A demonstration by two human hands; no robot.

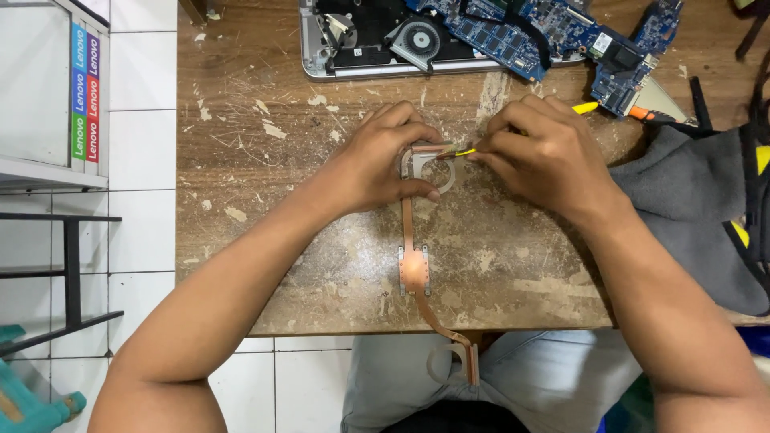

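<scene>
A long copper heat pipe (414, 269) with metal plates lies across the worn wooden table (273, 200), and its near end hangs past the table's front edge. My left hand (383, 160) pins down its far end, fingers closed around the round plate there. My right hand (539, 152) grips a yellow-handled tool (584, 107), and the tool's tip touches that same plate between my two hands.
An opened laptop base (377, 40) with a fan lies at the table's far edge, a blue circuit board (553, 36) resting on it. A grey cloth (690, 200) covers the right side. White boxes on a shelf (48, 88) stand at left over a tiled floor.
</scene>
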